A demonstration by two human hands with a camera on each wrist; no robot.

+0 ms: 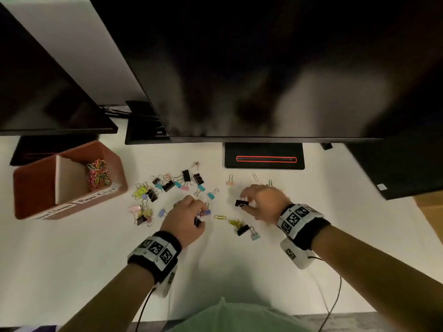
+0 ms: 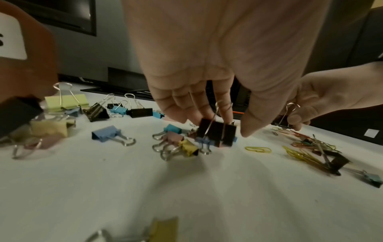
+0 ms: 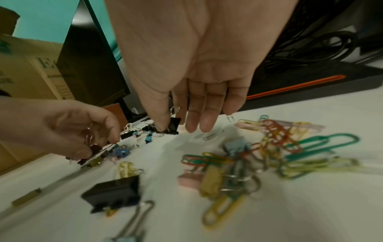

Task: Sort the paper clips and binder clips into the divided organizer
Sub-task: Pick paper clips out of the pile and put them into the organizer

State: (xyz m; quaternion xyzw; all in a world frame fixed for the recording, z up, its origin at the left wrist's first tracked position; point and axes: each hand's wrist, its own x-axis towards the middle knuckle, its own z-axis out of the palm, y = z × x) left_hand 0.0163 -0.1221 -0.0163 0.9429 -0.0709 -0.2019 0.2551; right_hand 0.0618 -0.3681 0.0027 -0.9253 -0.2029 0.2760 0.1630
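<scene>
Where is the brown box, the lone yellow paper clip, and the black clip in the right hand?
brown box (image 1: 115, 161): head view, on its far right rim.
yellow paper clip (image 1: 219, 217): head view, on the middle of its loop.
black clip (image 3: 173, 126): right wrist view, on its black body beside the thumb.

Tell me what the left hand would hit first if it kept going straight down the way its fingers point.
The left hand holds a black binder clip and points down at the table. Straight on, that clip would probably meet the small blue binder clip beneath it first, then the table; depth is unclear.
</scene>
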